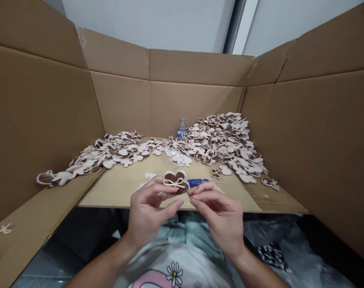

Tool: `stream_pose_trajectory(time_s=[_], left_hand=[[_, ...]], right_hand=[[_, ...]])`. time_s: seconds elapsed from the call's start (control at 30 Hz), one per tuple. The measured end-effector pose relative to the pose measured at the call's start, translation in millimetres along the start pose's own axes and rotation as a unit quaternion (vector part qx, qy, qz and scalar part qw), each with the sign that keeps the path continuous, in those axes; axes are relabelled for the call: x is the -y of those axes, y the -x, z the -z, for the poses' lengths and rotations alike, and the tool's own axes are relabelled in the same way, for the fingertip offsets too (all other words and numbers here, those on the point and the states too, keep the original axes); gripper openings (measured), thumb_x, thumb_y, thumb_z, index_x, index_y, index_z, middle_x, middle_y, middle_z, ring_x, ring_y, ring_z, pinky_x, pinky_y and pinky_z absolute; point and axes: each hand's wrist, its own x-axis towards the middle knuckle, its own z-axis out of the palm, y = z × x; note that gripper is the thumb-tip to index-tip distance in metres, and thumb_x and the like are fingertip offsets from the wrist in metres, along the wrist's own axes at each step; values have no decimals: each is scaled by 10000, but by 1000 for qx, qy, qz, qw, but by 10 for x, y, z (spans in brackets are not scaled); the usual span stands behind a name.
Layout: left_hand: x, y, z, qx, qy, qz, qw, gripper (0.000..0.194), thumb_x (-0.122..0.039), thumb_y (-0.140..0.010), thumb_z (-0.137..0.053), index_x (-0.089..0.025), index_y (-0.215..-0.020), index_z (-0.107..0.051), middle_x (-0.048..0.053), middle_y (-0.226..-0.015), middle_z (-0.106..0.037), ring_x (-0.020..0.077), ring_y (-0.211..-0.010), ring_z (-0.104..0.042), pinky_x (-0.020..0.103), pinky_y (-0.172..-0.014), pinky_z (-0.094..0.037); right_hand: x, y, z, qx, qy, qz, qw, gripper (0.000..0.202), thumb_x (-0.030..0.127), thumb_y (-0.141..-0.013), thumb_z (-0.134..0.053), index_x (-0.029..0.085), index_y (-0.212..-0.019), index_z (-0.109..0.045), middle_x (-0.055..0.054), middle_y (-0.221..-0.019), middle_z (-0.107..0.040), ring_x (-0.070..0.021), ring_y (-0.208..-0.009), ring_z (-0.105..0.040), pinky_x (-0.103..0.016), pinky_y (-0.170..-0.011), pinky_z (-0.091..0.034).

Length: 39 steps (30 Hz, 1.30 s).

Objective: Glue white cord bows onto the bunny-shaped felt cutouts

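Note:
My left hand (150,208) grips a brown fabric flower (175,182) by its lower left edge. The flower has a white fluffy rim and a cream cord bow across its front. At the flower's lower right, my right hand (218,212) has thumb and fingertips pinched together. Whatever sits in that pinch, if anything, is too small to make out. Just behind the right fingers lies a blue object (197,182), partly covered. Small white pieces (150,175) rest on the board behind my left hand. A smaller brown flower with a bow (215,173) lies farther right.
Tall cardboard walls (197,100) enclose the work board (110,192). Heaped fabric shapes (221,136) fill the back right, with another pile (110,150) at left. A water bottle (182,129) stands behind clear plastic packets (174,151). A loose cream bow (2,229) lies far left.

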Motion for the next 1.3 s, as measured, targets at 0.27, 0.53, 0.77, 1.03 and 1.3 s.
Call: stream_pose_trajectory(time_s=[0.27,0.53,0.77,1.03,1.3], left_hand=[[49,44,-21,-9,-1,-8,1000,243,-55,-626,-821,-254,-756,-770,21,-828,-674,169,-798,-663,257,-682,-571],[36,50,-45,-18,-18,-16,1000,223,-46,-632,-808,-255,-690,-756,15,-773,-673,160,-747,-642,262,-660,-554],[35,60,-46,-8,-13,-12,1000,199,-62,-650,-796,-249,-698,-748,22,-759,-671,176,-751,-646,286,-658,-548],[35,84,-39,24,16,-19,999,244,-33,-673,-775,-268,-735,-751,14,-778,-684,166,-772,-649,270,-678,-530],[25,-1,-31,38,31,50,998,144,-96,-677,-781,-230,-709,-737,14,-729,-697,159,-698,-653,269,-656,-544]], right_hand=[[-3,10,-16,-11,-7,4,1000,167,95,-771,-733,255,-802,-770,-25,-812,-653,-163,-771,-674,-316,-702,-582],[-5,28,-1,-28,38,10,999,123,140,-755,-761,259,-779,-779,-25,-762,-670,-154,-708,-643,-299,-628,-561],[-18,38,-22,-33,30,-2,999,122,142,-746,-767,264,-754,-766,-11,-758,-656,-143,-702,-629,-287,-624,-543],[17,45,-55,-25,-87,-91,992,221,158,-689,-810,199,-623,-603,14,-719,-604,-110,-647,-600,-236,-600,-527],[-113,-26,3,46,-152,-195,968,382,257,-618,-866,208,-729,-504,32,-759,-581,-111,-668,-597,-244,-623,-538]])
